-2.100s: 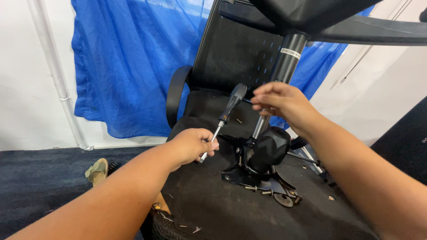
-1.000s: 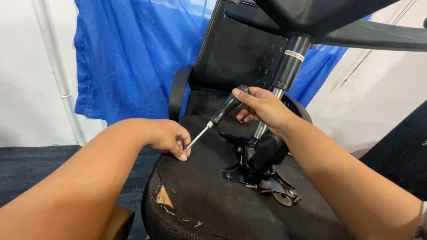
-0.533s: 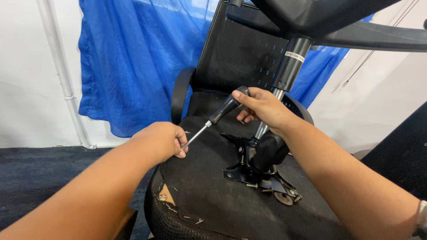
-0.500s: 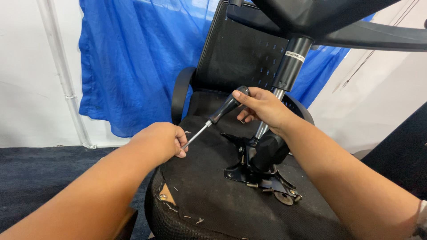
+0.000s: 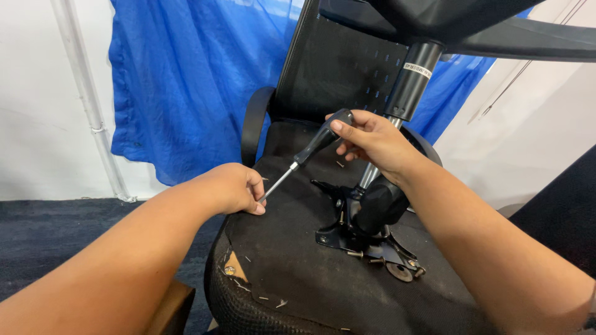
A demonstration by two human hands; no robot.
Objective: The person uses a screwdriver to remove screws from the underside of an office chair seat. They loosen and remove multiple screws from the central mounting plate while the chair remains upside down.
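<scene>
1. Landmark: the black metal mechanism plate [image 5: 366, 239], bolted in the middle of the upturned seat underside [image 5: 298, 273] of an office chair. All positions below are given relative to it.
2. The screwdriver [image 5: 310, 152] lies above and to the left of the plate, slanting from its dark handle at upper right down to its steel tip at lower left. The tip meets the seat fabric near the seat's left edge, well apart from the plate.
3. Right hand [image 5: 372, 139]: curled loosely round the top of the handle, thumb on the butt end, fingers not fully wrapped. It sits directly above the plate, just in front of the gas cylinder [image 5: 406, 87] that rises from it.
4. Left hand [image 5: 233, 189]: closed, with fingertips pinched on the shaft near the tip, steadying it. It rests on the seat to the left of the plate.
5. Loose screws [image 5: 357, 254] lie touching or just beside the plate's front edge. Small staples or bits are scattered on the fabric nearer the seat's front rim.
6. Judgement on technique: the tip should be seated squarely before any turning or prying. The shaft should stay in line with the push, with the guiding fingers behind the tip rather than ahead of it. A firmer full wrap on the handle would likely lessen the chance of slipping.
7. The blue tarp [image 5: 186, 80] hangs behind, beyond the chair's backrest [image 5: 335, 68].
</scene>
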